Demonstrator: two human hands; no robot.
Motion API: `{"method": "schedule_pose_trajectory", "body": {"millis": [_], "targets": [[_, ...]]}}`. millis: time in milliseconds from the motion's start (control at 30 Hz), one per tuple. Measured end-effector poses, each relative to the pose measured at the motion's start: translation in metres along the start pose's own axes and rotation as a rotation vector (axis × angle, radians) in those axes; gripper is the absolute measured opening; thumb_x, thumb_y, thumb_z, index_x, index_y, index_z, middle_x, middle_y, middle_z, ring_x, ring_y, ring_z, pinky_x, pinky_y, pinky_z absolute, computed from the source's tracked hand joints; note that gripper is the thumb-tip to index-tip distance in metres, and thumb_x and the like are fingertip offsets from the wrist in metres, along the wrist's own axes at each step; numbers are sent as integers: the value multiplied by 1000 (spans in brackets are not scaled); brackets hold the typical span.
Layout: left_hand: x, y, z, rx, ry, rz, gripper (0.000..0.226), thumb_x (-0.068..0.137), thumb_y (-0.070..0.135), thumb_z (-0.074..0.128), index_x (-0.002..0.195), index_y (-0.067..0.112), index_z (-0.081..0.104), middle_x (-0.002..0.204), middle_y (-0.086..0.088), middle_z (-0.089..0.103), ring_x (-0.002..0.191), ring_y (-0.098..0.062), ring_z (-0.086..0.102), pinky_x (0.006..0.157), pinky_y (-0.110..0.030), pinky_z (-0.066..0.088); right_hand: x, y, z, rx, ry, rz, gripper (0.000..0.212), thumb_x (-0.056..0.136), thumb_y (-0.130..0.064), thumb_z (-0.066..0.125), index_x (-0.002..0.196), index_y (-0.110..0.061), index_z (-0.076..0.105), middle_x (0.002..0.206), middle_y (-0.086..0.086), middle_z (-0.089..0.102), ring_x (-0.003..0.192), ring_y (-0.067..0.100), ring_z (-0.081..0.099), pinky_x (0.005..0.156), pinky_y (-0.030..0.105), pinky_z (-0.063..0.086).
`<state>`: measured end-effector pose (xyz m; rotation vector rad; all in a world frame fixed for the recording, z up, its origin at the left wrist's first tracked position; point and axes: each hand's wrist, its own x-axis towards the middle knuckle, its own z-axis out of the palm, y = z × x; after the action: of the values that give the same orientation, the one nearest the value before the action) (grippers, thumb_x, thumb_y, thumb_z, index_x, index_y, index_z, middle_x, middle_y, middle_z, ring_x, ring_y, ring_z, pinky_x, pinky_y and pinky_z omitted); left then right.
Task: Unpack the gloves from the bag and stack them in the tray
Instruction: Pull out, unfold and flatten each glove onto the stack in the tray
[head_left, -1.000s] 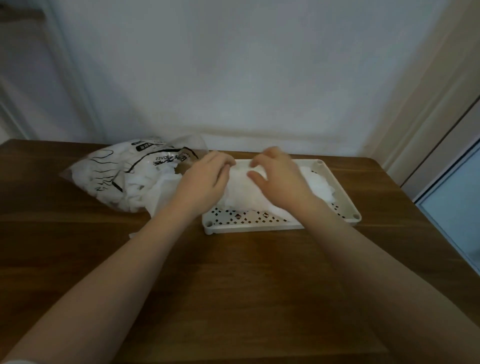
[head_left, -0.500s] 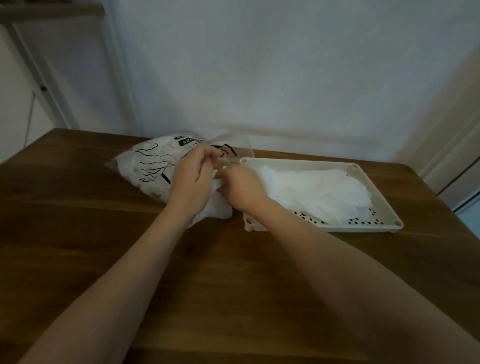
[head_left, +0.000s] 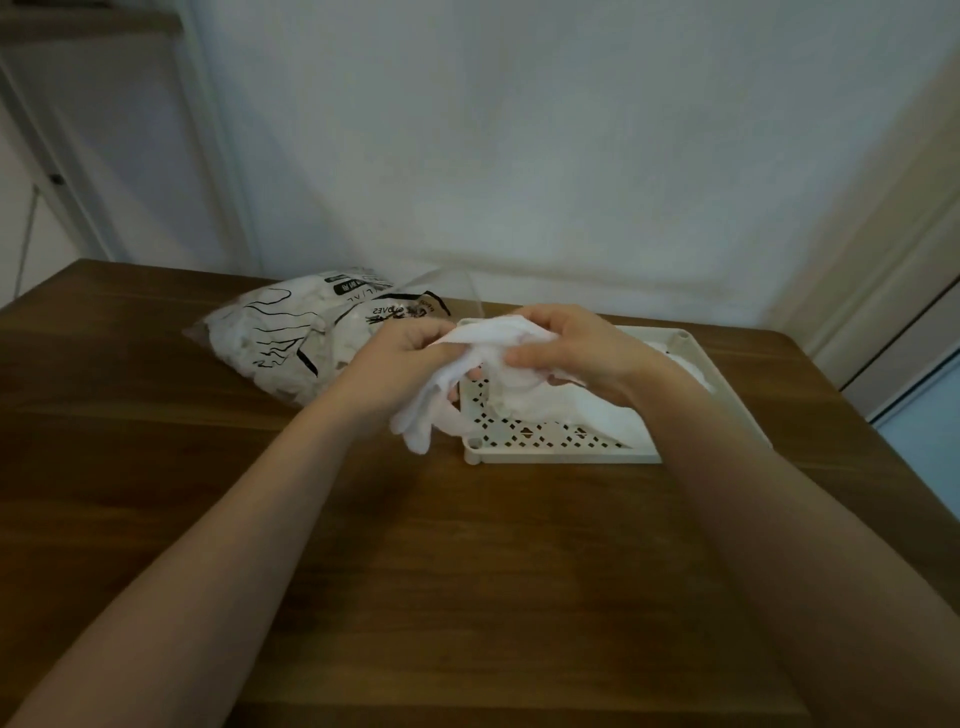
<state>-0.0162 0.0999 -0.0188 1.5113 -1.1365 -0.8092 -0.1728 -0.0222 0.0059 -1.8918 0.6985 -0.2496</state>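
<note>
While a limp white fabric glove (head_left: 441, 410) is pinched between the left hand (head_left: 405, 358) and right hand (head_left: 576, 353) at the perforated cream plastic tray's (head_left: 561, 454) left edge, transfer is under way. Spreading it flat on the white gloves stacked in the tray (head_left: 582, 410) is judged next; the printed clear plastic bag (head_left: 291, 338) is left lying, part full.

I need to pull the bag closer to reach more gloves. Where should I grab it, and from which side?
Judging by its pose, grip the bag at its loose clear mouth, the end facing the tray, coming from the tray side. That film is thin, free of gloves and pinchable; the rest bulges, so fingers would likely slip. Both hands now hold a glove: left hand, right hand.
</note>
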Motion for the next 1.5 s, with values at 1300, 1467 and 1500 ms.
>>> {"method": "schedule_pose_trajectory", "body": {"millis": [1300, 1467, 1500], "targets": [[10, 25, 70, -239, 149, -5, 21, 97, 14, 41, 94, 14, 62, 94, -6, 68, 85, -17, 66, 67, -27, 52, -39, 5, -8, 142, 223, 114, 23, 86, -17, 65, 102, -1, 67, 98, 12, 71, 89, 22, 69, 79, 34, 57], [12, 22, 67, -792, 85, -83, 25, 91, -1, 36, 101, 6, 58, 93, -9, 68, 85, -20, 65, 77, -31, 54, -42, 15, -19, 194, 343, 68, 19, 87, -5, 53, 96, 3, 68, 94, 18, 68, 86, 24, 62, 81, 37, 48], [11, 20, 63, -965, 47, -106, 26, 86, -2, 35, 98, 7, 57, 90, -9, 69, 82, -20, 67, 73, -30, 56, -43, 16, -22, 268, 330, 43, 20, 88, -2, 50, 97, 3, 67, 91, 18, 66, 84, 25, 60, 80, 36, 47]]}}
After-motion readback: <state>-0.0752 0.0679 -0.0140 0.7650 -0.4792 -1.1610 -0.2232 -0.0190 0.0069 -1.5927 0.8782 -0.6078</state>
